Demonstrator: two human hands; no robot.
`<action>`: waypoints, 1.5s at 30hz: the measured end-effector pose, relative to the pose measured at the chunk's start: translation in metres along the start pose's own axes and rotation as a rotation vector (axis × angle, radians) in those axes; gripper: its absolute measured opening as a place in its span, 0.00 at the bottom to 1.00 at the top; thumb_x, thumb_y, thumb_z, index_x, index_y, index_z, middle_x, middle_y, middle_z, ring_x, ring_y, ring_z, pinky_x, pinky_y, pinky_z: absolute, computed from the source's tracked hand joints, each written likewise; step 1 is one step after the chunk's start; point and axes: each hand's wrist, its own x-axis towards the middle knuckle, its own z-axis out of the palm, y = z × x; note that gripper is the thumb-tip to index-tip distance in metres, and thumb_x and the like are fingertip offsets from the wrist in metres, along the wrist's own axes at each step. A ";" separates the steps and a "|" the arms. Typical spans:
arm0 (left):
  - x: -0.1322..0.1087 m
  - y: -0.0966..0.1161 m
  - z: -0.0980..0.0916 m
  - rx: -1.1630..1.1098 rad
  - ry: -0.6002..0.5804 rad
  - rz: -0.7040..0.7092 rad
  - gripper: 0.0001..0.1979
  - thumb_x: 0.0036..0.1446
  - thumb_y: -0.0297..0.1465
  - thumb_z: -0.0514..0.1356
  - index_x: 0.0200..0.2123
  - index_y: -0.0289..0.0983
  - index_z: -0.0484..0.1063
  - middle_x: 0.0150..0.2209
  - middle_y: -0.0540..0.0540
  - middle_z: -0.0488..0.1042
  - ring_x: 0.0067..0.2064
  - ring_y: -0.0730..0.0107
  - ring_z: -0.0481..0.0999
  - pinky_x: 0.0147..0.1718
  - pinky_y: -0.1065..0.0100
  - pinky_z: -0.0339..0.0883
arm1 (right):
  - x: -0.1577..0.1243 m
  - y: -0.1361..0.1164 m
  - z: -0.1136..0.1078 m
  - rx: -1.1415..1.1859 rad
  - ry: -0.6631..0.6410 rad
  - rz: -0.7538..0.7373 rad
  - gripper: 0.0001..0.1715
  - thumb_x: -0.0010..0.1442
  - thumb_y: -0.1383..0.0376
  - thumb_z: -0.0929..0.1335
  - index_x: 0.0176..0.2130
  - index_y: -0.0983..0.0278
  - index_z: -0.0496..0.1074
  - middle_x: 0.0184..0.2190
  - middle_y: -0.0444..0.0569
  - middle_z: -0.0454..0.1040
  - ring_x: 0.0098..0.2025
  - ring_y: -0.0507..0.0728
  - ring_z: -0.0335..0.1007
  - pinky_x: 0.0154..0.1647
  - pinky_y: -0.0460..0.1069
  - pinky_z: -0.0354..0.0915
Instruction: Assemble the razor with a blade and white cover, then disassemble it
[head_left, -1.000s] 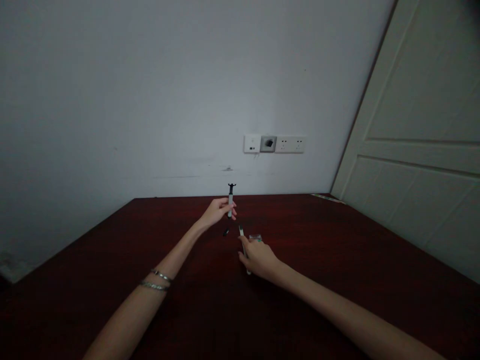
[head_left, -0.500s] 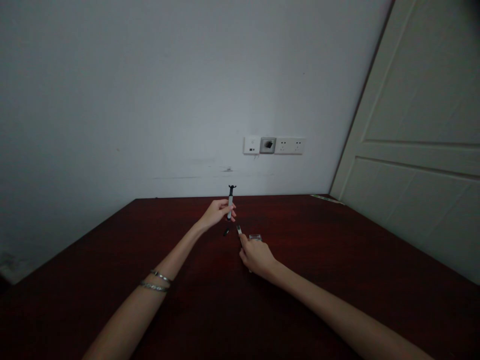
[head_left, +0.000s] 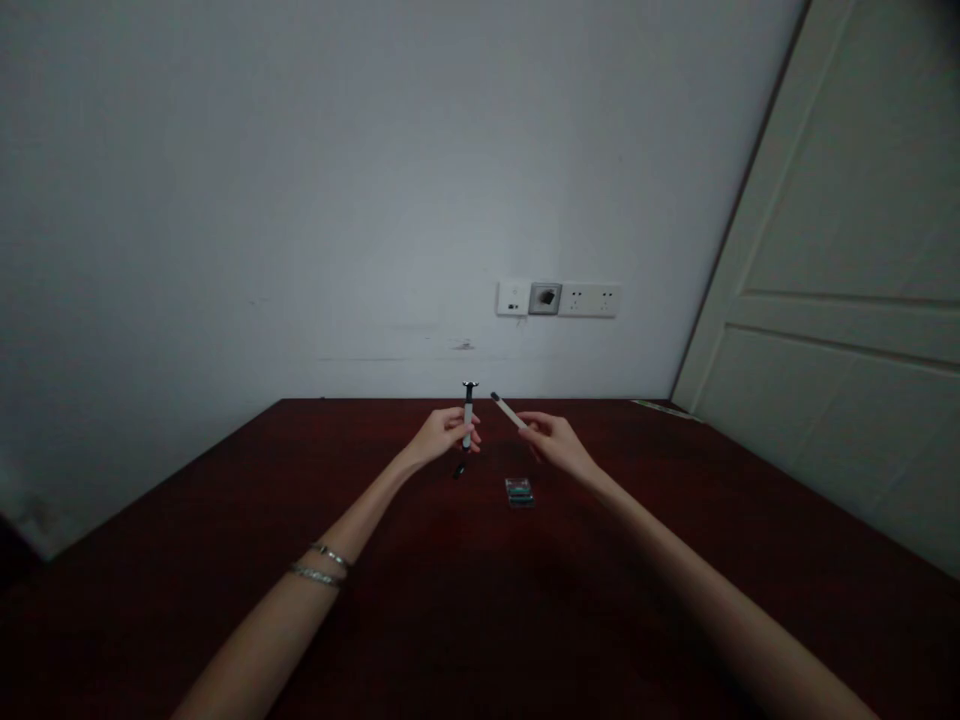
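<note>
My left hand [head_left: 441,436] is closed around a thin white syringe-like tube [head_left: 468,420] with a black plunger top, held upright above the dark red table [head_left: 225,560]. My right hand [head_left: 559,443] pinches a slim white stick [head_left: 507,409] that points up and left toward the tube, the two tips a short gap apart. A small black cap [head_left: 458,468] lies on the table just below the tube. A small clear box with teal contents [head_left: 519,491] lies on the table below and between my hands.
A grey wall with a row of white sockets [head_left: 558,299] stands behind the table. A white panelled door [head_left: 847,280] fills the right side. A flat pale strip [head_left: 666,409] lies at the table's far right corner. Two bracelets [head_left: 319,564] circle my left wrist.
My right hand has lifted off the table by the clear box and raised the white stick up beside the tube. My left hand has held still.
</note>
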 end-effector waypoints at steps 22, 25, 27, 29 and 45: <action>-0.014 -0.009 0.014 0.566 0.112 0.236 0.06 0.57 0.26 0.50 0.36 0.36 0.64 0.32 0.47 0.74 0.35 0.70 0.73 0.37 0.70 0.64 | -0.008 -0.023 -0.041 -0.632 -0.098 -0.635 0.34 0.56 0.76 0.56 0.60 0.59 0.55 0.39 0.51 0.71 0.42 0.56 0.64 0.45 0.53 0.60; -0.015 -0.005 0.017 0.577 0.095 0.239 0.06 0.57 0.26 0.50 0.37 0.36 0.64 0.32 0.47 0.74 0.35 0.70 0.74 0.37 0.70 0.63 | -0.006 -0.029 -0.046 -0.667 -0.094 -0.656 0.36 0.55 0.77 0.56 0.61 0.58 0.54 0.41 0.51 0.71 0.44 0.56 0.64 0.46 0.54 0.58; -0.015 -0.003 0.020 0.565 0.081 0.236 0.06 0.57 0.26 0.50 0.37 0.36 0.64 0.31 0.47 0.74 0.34 0.70 0.74 0.36 0.70 0.64 | -0.006 -0.031 -0.047 -0.666 -0.107 -0.658 0.36 0.55 0.78 0.56 0.61 0.58 0.55 0.41 0.51 0.71 0.43 0.56 0.64 0.46 0.54 0.57; -0.015 -0.001 0.022 0.555 0.069 0.234 0.05 0.57 0.27 0.50 0.36 0.36 0.64 0.31 0.46 0.74 0.34 0.70 0.74 0.36 0.70 0.64 | -0.008 -0.032 -0.047 -0.634 -0.126 -0.658 0.36 0.55 0.78 0.56 0.60 0.58 0.55 0.42 0.51 0.70 0.43 0.56 0.63 0.46 0.53 0.58; -0.015 -0.019 0.018 0.602 0.025 0.201 0.05 0.57 0.27 0.49 0.35 0.36 0.63 0.29 0.47 0.73 0.31 0.71 0.72 0.33 0.71 0.63 | 0.001 -0.012 -0.057 -0.656 -0.130 -0.655 0.34 0.55 0.78 0.57 0.57 0.54 0.61 0.40 0.50 0.69 0.41 0.55 0.63 0.46 0.54 0.60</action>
